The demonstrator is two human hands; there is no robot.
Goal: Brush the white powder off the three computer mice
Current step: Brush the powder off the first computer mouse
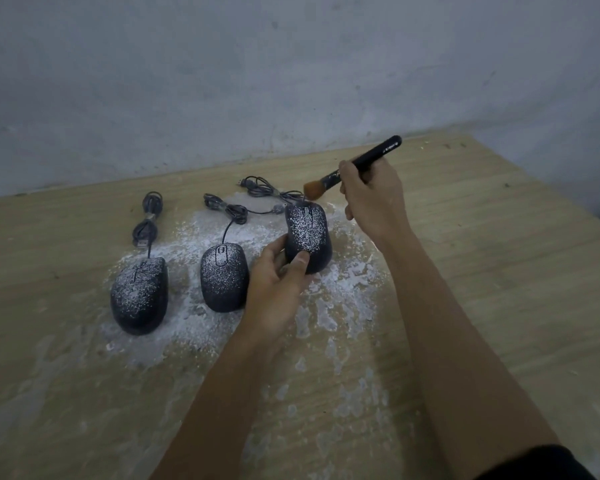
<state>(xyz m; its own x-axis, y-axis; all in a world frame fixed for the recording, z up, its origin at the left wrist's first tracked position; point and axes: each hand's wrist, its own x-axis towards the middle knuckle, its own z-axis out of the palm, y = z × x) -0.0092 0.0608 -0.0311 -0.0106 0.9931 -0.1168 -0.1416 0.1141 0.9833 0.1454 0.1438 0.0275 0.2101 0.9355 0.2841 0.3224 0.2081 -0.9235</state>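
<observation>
- Grey, stained wall (222, 81) fills the view at 12 o'clock, behind the far edge of the table
- Pale wood-grain table (499, 271) spreads under everything, from 9 o'clock across to 3 o'clock
- White powder (343, 292) lies in a wide patch on the middle of the table, under and around all three mice, with thinner smears trailing towards 6 o'clock
- Right hand (371, 199) is raised at 1 o'clock of the patch, its fingers curled round the handle of the brush
- Left hand (278, 285) reaches in from 6 o'clock and grips the near end of the right mouse, thumb pressed on its back and fingers wrapped round its left side
- Left mouse (139, 294) rests on the table at 9 o'clock of the middle mouse, its top speckled with powder
- Middle mouse (224, 277) rests just beside the left hand, also dusted white
- Right mouse (309, 233) sits at 1 o'clock of the middle mouse, powder over its buttons; whether it is clear of the table cannot be told
- Cables (227, 211), one bundled from each mouse, lie towards 12 o'clock
- Brush (361, 164) has a black handle slanting up to 2 o'clock; its brown bristles (314, 188) hang just above the front tip of the right mouse
</observation>
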